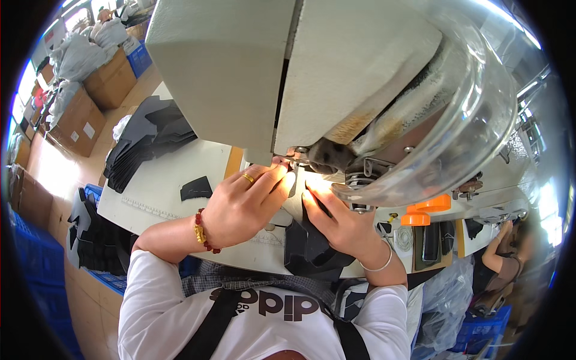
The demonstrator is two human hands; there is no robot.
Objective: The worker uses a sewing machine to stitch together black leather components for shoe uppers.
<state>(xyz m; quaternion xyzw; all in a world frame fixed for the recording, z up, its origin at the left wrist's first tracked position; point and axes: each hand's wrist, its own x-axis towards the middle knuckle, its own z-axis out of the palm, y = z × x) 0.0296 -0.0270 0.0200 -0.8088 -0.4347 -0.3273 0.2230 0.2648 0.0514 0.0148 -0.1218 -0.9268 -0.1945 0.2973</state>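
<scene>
Both my hands work close under the head of a pale sewing machine (219, 78). My left hand (243, 201), with a gold ring and a red bead bracelet, has its thumb and fingers pinched together beside the needle area; what they hold is hidden. A black cut piece of material (309, 249) lies on the white table (162, 174) and hangs toward its front edge. Thumb and fingers of my right hand (342, 225) are closed on its upper part. A lamp glow brightens the spot between the hands.
A stack of black cut pieces (150, 138) and one small black piece (196, 189) lie left. More fill a crate (99, 240) below. A clear curved shield (489, 120) and orange knobs (426, 210) are right, near a phone (430, 241). Another person (501, 258) sits far right.
</scene>
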